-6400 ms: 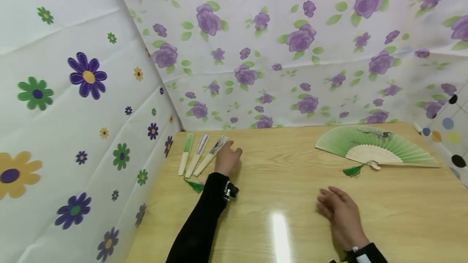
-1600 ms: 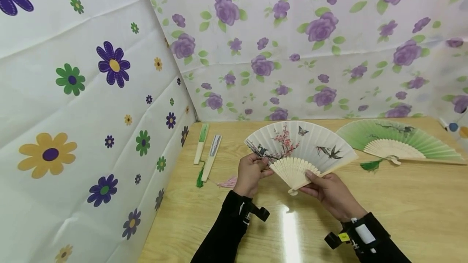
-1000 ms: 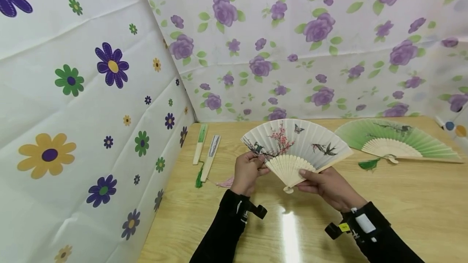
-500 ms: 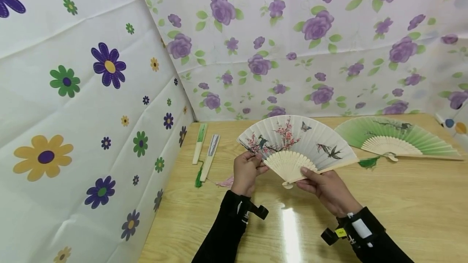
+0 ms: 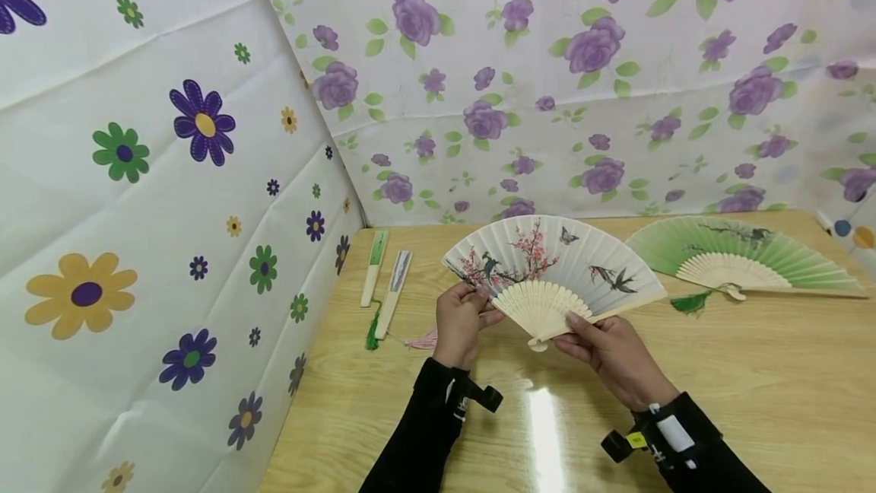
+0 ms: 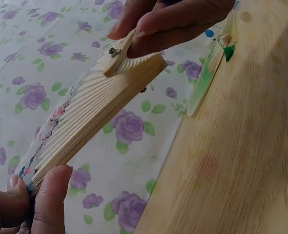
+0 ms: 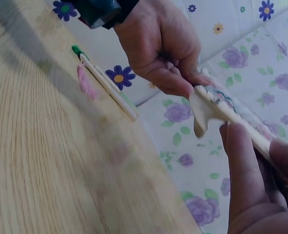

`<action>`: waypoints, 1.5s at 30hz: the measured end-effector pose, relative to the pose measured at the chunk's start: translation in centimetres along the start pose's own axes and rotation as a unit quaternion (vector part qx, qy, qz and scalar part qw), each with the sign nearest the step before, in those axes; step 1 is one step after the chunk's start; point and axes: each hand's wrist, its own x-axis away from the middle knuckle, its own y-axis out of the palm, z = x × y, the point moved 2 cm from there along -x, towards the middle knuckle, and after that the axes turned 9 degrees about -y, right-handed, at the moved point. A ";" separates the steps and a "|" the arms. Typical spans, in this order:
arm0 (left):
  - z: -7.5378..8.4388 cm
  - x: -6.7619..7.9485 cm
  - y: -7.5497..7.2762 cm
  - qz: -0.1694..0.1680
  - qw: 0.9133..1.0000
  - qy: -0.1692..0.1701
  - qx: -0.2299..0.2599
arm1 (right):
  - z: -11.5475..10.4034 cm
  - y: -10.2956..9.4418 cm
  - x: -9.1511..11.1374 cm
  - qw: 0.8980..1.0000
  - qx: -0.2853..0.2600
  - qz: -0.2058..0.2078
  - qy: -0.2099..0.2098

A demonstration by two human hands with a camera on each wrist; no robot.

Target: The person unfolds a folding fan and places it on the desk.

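A rose-patterned sheet (image 5: 465,59) rises behind everything, with a daisy-patterned sheet (image 5: 147,234) along the left side. Below them spreads the wood-grain worktop (image 5: 753,386). At its far right lies a green fan (image 5: 742,253), spread wide. The white fan (image 5: 541,272), printed with blossom, birds and a butterfly, is also spread, held up above the middle of the worktop, its pivot toward the person and its right side overlapping the green fan in the head view. The right hand (image 5: 619,356) has its fingers clamped on the white fan's right-hand ribs near the pivot, thumb in front; the left hand (image 5: 461,326) has its fingers pinched on the left edge. Two folded fans, one green-topped (image 5: 372,268), one grey-topped (image 5: 393,295), lie at the left. Smallest are the tassels: a pink tassel (image 5: 424,340) beside the left hand, and a green tassel (image 5: 372,332) by the folded pair.
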 end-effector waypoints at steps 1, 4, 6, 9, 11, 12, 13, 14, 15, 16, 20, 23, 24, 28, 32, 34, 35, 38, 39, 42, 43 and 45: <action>0.0 0.1 0.0 0.000 1.000 0.001 0.002 | 0.0 0.1 0.0 1.000 0.003 0.010 0.001; 0.0 0.2 0.1 0.000 1.000 0.002 0.004 | 0.2 0.3 0.1 0.999 0.009 0.041 0.004; 0.0 0.2 0.0 0.002 1.000 0.003 0.007 | 0.4 0.5 0.1 0.998 0.008 0.060 0.005; -0.1 0.2 0.0 0.004 1.000 0.005 0.015 | 0.6 0.7 0.2 0.996 -0.001 0.085 0.000; -0.2 0.1 0.0 0.006 1.000 0.007 0.021 | 0.8 0.8 0.2 0.995 -0.008 0.100 -0.003; -0.2 0.1 0.0 0.007 1.000 0.008 0.021 | 0.9 0.9 0.1 0.994 -0.011 0.105 -0.003; -0.3 0.0 0.0 0.008 1.000 0.008 0.023 | 1.1 0.9 0.1 0.994 -0.013 0.108 -0.003; -0.3 0.0 0.0 0.010 1.000 0.009 0.023 | 1.2 1.0 0.2 0.994 -0.014 0.111 -0.002; -0.4 0.0 0.1 0.012 1.000 0.010 0.024 | 1.2 0.9 0.2 0.994 -0.013 0.110 0.000; -0.4 0.0 0.1 0.013 1.000 0.010 0.025 | 1.3 0.9 0.3 0.994 -0.014 0.106 -0.001; -0.5 0.0 0.2 0.019 0.999 0.015 0.029 | 1.0 0.7 0.3 0.996 -0.020 0.084 -0.014; -0.4 0.1 0.3 0.023 0.999 0.021 0.033 | 0.9 0.7 0.2 0.996 -0.022 0.079 -0.023; -0.4 0.2 0.3 0.024 0.999 0.021 0.035 | 0.9 0.8 0.2 0.996 -0.021 0.081 -0.021; -0.5 0.2 0.2 0.024 0.999 0.016 0.038 | 1.2 0.8 0.5 0.996 -0.017 0.090 -0.006; -0.7 0.2 0.2 0.015 0.999 0.009 0.037 | 1.1 0.7 0.6 0.996 -0.012 0.092 -0.007; -0.6 0.2 0.2 0.011 0.999 0.010 0.037 | 1.0 0.7 0.5 0.995 -0.009 0.094 -0.011; -0.5 0.2 0.3 0.009 0.999 0.011 0.037 | 0.9 0.7 0.5 0.995 -0.008 0.097 -0.012; -0.4 0.2 0.2 0.007 0.999 0.013 0.037 | 1.0 0.8 0.6 0.995 -0.012 0.101 -0.011; -0.4 0.3 0.2 0.006 0.999 0.012 0.035 | 1.1 0.9 0.6 0.994 -0.016 0.105 -0.009; -0.5 0.3 0.0 0.009 0.999 0.012 0.033 | 1.6 1.1 0.8 0.992 -0.031 0.120 -0.013; -0.6 0.4 0.0 0.010 0.999 0.013 0.031 | 1.8 1.2 0.9 0.991 -0.035 0.126 -0.016; -0.6 0.4 -0.1 0.014 0.999 0.010 0.030 | 2.0 1.3 1.0 0.990 -0.040 0.132 -0.021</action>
